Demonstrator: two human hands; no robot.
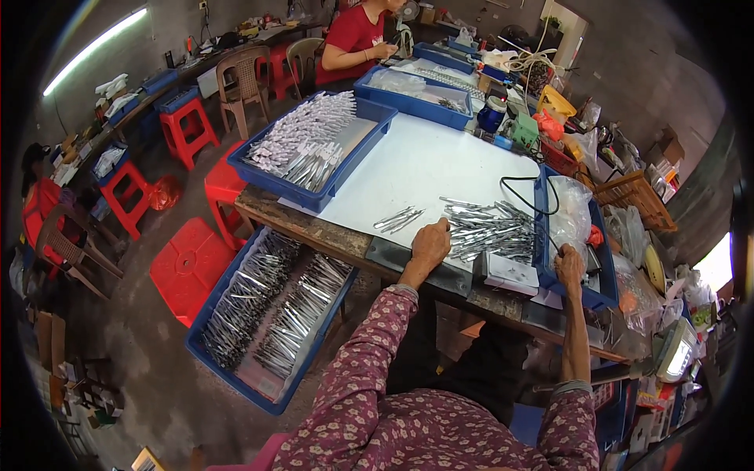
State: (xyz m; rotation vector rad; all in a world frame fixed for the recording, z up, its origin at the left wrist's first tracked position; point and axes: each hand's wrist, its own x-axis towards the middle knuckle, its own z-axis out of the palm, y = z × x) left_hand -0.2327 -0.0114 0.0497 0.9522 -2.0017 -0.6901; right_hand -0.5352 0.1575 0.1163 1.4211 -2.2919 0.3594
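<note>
Beneath both grips, a wooden worktop (314, 229) is spread with a white sheet (448, 157). Below the left grip and to its left, a low blue tray (236, 383) is filled with two rows of metal pieces. Farther away and to the left of the same grip, a second blue tray (363, 153) is piled with pale-sleeved pieces. A third, the right-hand blue tray (542, 188), is reached into by the right grip.

The left forearm, covered by a floral sleeve (361, 349), is slanted up and rightward; the right, bared below its sleeve, is held nearly upright. Between the grips, just beyond the worktop's near edge, a pile of slim metal pieces (491, 228) is spread. Nearer the body, right of the right grip, a pale-faced device (677, 351) is seen; its markings cannot be made out.

A white box (510, 271) is set between the grips. The left grip (430, 243) is turned back upward, its fingers drawn in beside the pile's left end; whether a piece is pinched cannot be told. The right grip (571, 267) is bent downward with curled fingers; its hold likewise cannot be told. Just beyond the left grip, a smaller cluster (399, 220) is laid apart.
</note>
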